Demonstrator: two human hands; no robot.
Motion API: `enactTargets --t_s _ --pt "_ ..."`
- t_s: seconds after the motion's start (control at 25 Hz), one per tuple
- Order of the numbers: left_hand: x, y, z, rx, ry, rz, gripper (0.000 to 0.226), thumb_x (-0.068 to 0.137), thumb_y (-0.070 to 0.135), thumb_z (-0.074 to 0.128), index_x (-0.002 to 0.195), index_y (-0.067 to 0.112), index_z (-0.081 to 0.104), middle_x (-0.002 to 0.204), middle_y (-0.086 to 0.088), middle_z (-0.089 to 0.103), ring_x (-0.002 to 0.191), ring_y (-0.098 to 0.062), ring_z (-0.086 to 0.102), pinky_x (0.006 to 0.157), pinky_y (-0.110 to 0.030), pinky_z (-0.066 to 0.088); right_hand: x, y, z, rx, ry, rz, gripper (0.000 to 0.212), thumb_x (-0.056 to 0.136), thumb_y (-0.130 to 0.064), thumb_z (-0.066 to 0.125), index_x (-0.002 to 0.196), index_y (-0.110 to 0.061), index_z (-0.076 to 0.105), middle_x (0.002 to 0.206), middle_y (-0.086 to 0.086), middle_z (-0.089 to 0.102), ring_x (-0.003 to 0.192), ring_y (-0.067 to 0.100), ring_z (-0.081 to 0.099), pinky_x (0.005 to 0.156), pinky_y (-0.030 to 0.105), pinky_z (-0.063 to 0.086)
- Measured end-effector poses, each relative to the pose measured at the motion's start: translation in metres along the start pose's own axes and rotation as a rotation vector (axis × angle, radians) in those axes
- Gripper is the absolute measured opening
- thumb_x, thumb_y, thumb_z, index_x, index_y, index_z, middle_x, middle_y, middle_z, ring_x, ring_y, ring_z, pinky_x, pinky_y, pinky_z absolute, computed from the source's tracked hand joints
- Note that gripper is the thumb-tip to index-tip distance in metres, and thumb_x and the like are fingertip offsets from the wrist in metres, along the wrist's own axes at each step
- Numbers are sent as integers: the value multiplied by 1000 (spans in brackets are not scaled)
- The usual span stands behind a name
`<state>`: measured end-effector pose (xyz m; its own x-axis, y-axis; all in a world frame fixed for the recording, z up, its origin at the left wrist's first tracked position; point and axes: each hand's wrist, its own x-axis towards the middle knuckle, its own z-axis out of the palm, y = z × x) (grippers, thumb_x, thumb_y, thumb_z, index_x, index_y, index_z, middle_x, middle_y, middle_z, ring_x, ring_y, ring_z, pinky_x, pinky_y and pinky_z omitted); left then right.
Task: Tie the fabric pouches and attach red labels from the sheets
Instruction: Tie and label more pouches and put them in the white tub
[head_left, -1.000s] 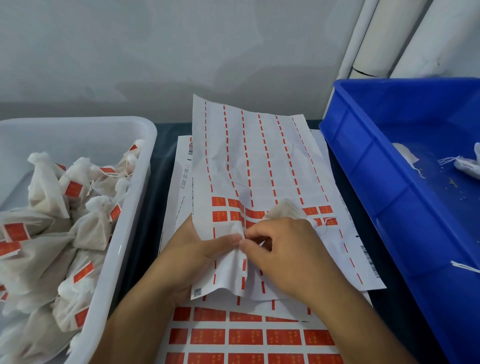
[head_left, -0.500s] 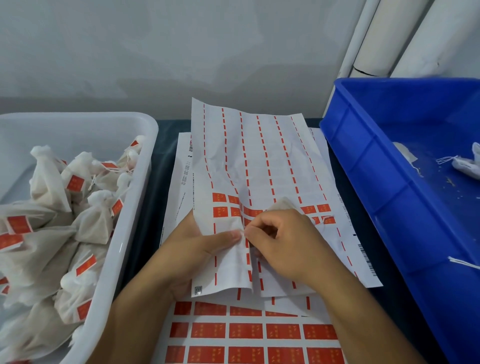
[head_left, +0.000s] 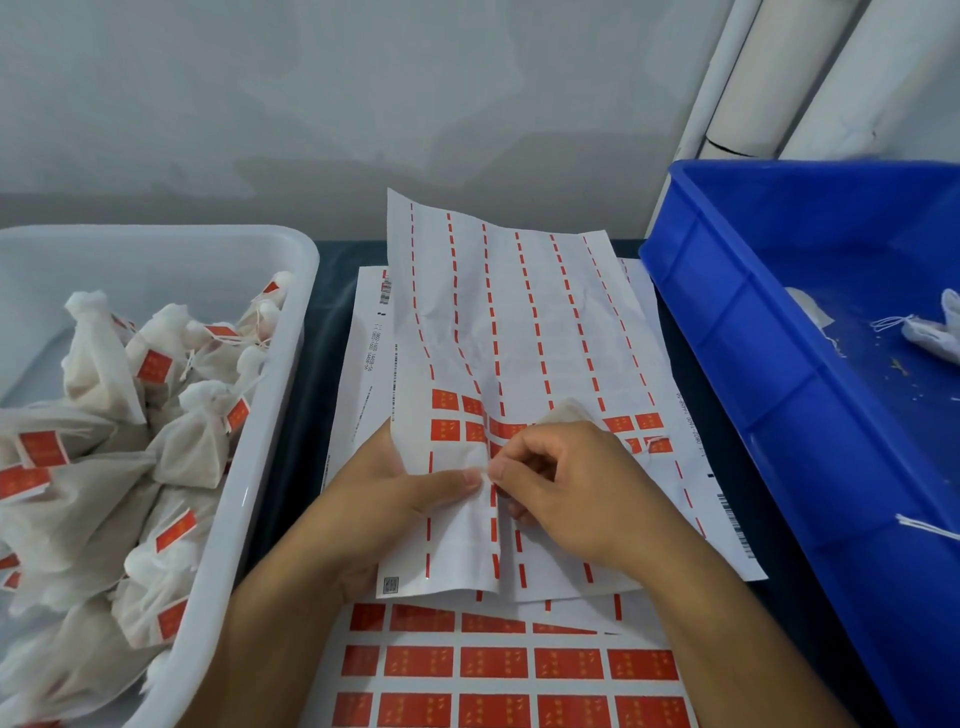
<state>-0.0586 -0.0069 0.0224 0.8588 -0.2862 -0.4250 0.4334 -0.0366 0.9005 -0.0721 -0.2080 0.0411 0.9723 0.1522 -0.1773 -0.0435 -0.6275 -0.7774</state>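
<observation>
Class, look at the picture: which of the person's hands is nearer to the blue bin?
Right. The right hand lies on the label sheet towards the blue bin; the left hand holds the sheet's far side.

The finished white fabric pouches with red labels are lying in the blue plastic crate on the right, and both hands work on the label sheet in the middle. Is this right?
Not quite. In the head view, the labelled white fabric pouches lie in the white plastic tub on the left, not the blue plastic crate. Both hands do work on the label sheet.
</observation>
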Motion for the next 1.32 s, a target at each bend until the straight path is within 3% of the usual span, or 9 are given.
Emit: enactTargets --t_s 0.28,0.48,0.68,0.8,0.88,1.0,1.16,1.32 --pt "0 1 0 2 20 -23 41 87 17 79 124 28 64 106 -7 79 92 -34 77 80 -52 63 -1 -3 -4 10 -30 -16 16 105 -37 55 91 -35 62 85 -11 70 78 11 71 80 33 64" --pt "0 2 2 27 58 -38 39 86 23 81 119 33 64 99 -3 80 85 -31 78 71 -46 64 -1 -1 -7 39 -19 23 13 104 -40 55 94 -35 63 83 -11 73 75 7 73 81 31 64" --pt "-1 1 0 64 46 -41 33 88 26 80 115 38 65 102 -2 80 87 -31 78 75 -49 64 0 2 -3 -55 -11 7 14 94 -54 64 91 -41 67 84 -23 69 77 0 69 72 15 57" --pt "-2 2 3 138 69 11 30 88 29 79 110 45 67 100 7 80 85 -22 79 72 -41 65 1 2 0 -122 -8 4 11 98 -51 62 91 -43 64 82 -26 65 75 -1 66 63 6 46" --pt "-2 2 3 154 61 29 27 89 30 79 105 49 67 99 8 79 85 -20 79 70 -38 65 2 2 0 -157 -2 -8 13 101 -48 58 93 -40 65 84 -23 65 76 1 65 64 7 45" --pt "-3 3 2 158 53 29 30 88 33 79 110 48 66 102 7 79 87 -22 79 77 -47 64 1 3 -3 -156 -7 -7 14 100 -49 58 96 -39 66 88 -23 66 79 3 66 68 9 47" --pt "-4 5 5 160 40 70 49 77 42 82 122 45 61 106 7 78 88 -24 79 76 -48 64 -2 1 -3 -98 13 -28 30 85 -67 62 97 -41 71 89 -25 68 81 -2 66 70 9 48" --pt "-3 3 6 156 22 76 50 79 42 81 124 47 59 108 9 78 89 -23 78 75 -45 65 -3 -1 2 -214 33 -62 16 97 -54 61 98 -41 70 80 -31 58 76 -3 63 63 3 40"
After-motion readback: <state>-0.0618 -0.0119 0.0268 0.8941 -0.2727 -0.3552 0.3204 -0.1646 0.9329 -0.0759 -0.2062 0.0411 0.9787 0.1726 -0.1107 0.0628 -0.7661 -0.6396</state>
